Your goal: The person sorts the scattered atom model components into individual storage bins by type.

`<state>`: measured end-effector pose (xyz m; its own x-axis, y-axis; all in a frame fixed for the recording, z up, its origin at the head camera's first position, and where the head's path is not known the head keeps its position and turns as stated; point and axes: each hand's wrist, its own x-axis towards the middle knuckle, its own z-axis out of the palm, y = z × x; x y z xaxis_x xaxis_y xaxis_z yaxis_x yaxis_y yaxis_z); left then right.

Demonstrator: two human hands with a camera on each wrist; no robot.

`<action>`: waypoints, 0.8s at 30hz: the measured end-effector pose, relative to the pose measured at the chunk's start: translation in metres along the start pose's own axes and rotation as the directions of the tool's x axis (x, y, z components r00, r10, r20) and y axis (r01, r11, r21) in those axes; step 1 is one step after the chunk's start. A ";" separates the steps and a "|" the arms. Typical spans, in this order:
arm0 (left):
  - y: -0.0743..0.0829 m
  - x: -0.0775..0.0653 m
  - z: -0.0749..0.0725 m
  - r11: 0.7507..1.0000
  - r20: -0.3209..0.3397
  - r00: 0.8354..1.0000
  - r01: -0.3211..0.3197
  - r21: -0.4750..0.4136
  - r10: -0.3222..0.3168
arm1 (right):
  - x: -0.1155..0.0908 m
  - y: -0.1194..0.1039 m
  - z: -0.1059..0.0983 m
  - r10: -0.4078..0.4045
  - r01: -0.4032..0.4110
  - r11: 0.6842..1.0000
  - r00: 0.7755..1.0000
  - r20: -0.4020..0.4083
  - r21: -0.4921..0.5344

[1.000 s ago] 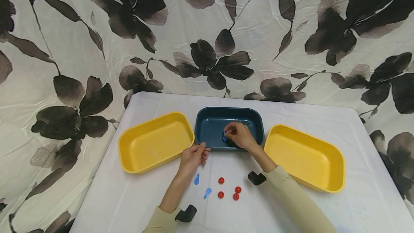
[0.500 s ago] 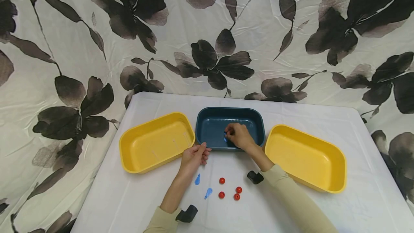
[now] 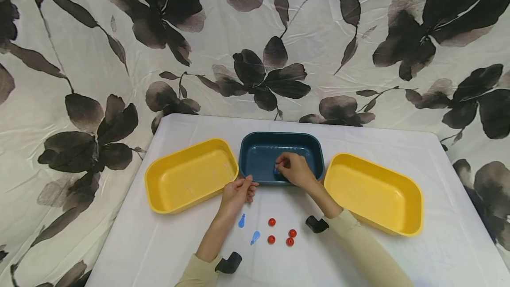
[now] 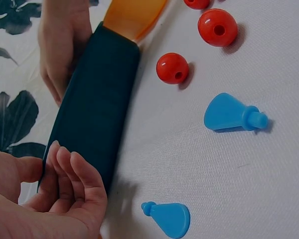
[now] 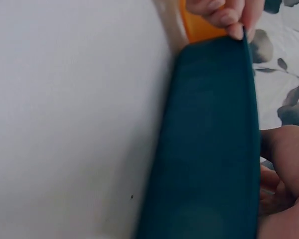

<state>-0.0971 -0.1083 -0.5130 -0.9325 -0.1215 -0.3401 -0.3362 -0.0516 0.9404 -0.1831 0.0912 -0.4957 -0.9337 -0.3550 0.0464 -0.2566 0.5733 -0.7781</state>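
Note:
My left hand (image 3: 237, 191) pinches the near-left rim of the dark teal tray (image 4: 97, 94), thumb at the rim and fingers against its outer wall. Inside that tray, my right hand (image 3: 295, 169) pinches a small blue piece (image 3: 276, 170) low over the floor, its shape mostly covered by the fingers. The right wrist view has the tray wall hiding what these fingers hold. Two flat blue flask-shaped pieces (image 4: 229, 113) with knobbed necks lie on the white cloth in front of the tray. Several red beads (image 3: 272, 222) with holes lie to their right.
A yellow tray (image 3: 159, 203) stands left of the teal one, with a few thin pale strips (image 3: 213, 172) in it. Another yellow tray (image 3: 414, 207) stands at the right, angled. Behind the table (image 3: 434, 167) hangs a floral cloth (image 3: 255, 25).
My left hand stays at the tray rim. In the tray, my right hand shifts only slightly, and less of the blue piece shows between its fingers. Beads and loose blue pieces have not moved.

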 end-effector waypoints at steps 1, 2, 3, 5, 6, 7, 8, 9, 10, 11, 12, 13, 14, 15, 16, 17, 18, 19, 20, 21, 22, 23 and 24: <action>0.000 0.000 0.000 1.000 -0.001 1.000 0.000 0.002 0.000 | -0.001 -0.001 0.000 -0.004 0.004 1.000 1.000 -0.003 0.013; 0.000 0.000 0.000 1.000 -0.001 1.000 0.001 0.001 -0.001 | -0.003 -0.002 -0.001 -0.006 0.006 1.000 1.000 -0.006 0.024; 0.000 0.000 0.000 1.000 0.000 1.000 -0.002 0.004 0.002 | -0.004 -0.003 -0.002 -0.007 0.007 0.999 1.000 -0.011 0.031; 0.000 -0.001 -0.001 1.000 0.003 1.000 -0.005 0.002 0.005 | -0.007 -0.005 -0.004 -0.008 0.009 0.999 1.000 -0.016 0.043; 0.000 0.000 -0.001 1.000 0.005 1.000 -0.005 -0.001 0.005 | -0.009 -0.007 -0.004 -0.006 0.007 0.999 1.000 -0.018 0.047; 0.000 0.000 -0.001 1.000 0.006 1.000 -0.004 -0.002 0.004 | -0.010 -0.008 -0.005 -0.004 0.005 0.999 1.000 -0.020 0.050; 0.000 0.000 -0.001 1.000 0.005 1.000 -0.002 -0.001 0.002 | -0.012 -0.010 -0.006 0.000 0.001 0.998 1.000 -0.020 0.056; 0.000 0.000 -0.001 1.000 0.006 1.000 -0.005 0.003 0.005 | -0.014 -0.011 -0.006 0.003 -0.002 0.998 1.000 -0.021 0.062; 0.000 0.000 -0.001 1.000 0.004 1.000 -0.001 0.002 0.001 | -0.016 -0.012 -0.007 0.006 -0.004 0.998 1.000 -0.021 0.070; 0.000 0.000 -0.001 1.000 0.001 1.000 0.004 0.002 -0.004 | -0.018 -0.014 -0.007 0.009 -0.008 0.997 1.000 -0.022 0.080; 0.000 0.000 -0.001 1.000 0.001 1.000 0.002 0.003 -0.002 | -0.020 -0.015 -0.007 0.010 -0.008 0.996 1.000 -0.026 0.085; 0.000 0.000 -0.001 1.000 0.002 1.000 -0.002 0.007 0.002 | -0.022 -0.016 -0.008 0.007 -0.004 0.996 1.000 -0.030 0.094; 0.000 0.000 -0.001 1.000 0.002 1.000 -0.004 0.008 0.004 | -0.024 -0.017 -0.008 0.002 0.002 0.995 0.999 -0.035 0.101; 0.000 0.000 -0.001 1.000 0.004 1.000 -0.008 0.007 0.008 | -0.026 -0.018 -0.008 -0.005 0.010 0.994 0.999 -0.042 0.109; 0.000 -0.001 -0.001 1.000 0.004 1.000 -0.007 0.004 0.007 | -0.027 -0.019 -0.009 -0.012 0.018 0.993 0.999 -0.047 0.118; 0.000 -0.001 0.000 1.000 0.007 1.000 -0.012 0.004 0.012 | -0.029 -0.021 -0.009 -0.018 0.024 0.991 0.998 -0.053 0.128; 0.000 -0.001 0.000 1.000 0.009 1.000 -0.013 0.003 0.012 | -0.030 -0.022 -0.009 -0.025 0.033 0.990 0.998 -0.059 0.136; 0.000 -0.001 0.000 1.000 0.010 1.000 -0.013 0.003 0.013 | -0.032 -0.023 -0.009 -0.030 0.039 0.989 0.998 -0.062 0.146; 0.000 0.000 0.000 1.000 0.009 1.000 -0.009 0.000 0.009 | -0.033 -0.024 -0.009 -0.033 0.042 0.987 0.997 -0.064 0.154; 0.000 0.000 0.000 1.000 0.008 1.000 -0.009 0.002 0.009 | -0.034 -0.026 -0.009 -0.035 0.045 0.986 0.997 -0.063 0.163; 0.000 0.000 0.000 1.000 0.007 1.000 -0.006 0.003 0.006 | -0.035 -0.027 -0.009 -0.036 0.046 0.985 0.997 -0.062 0.169; 0.000 0.000 -0.001 1.000 0.006 1.000 -0.004 0.004 0.004 | -0.037 -0.028 -0.008 -0.037 0.047 0.984 0.998 -0.060 0.173; 0.000 0.000 -0.001 1.000 0.003 1.000 0.001 0.005 -0.001 | -0.038 -0.029 -0.008 -0.039 0.049 0.983 0.998 -0.057 0.179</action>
<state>-0.0973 -0.1090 -0.5127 -0.9326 -0.1181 -0.3410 -0.3378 -0.0468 0.9401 -0.1419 0.0940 -0.4697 -0.9357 -0.3344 0.1122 -0.2527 0.4137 -0.8746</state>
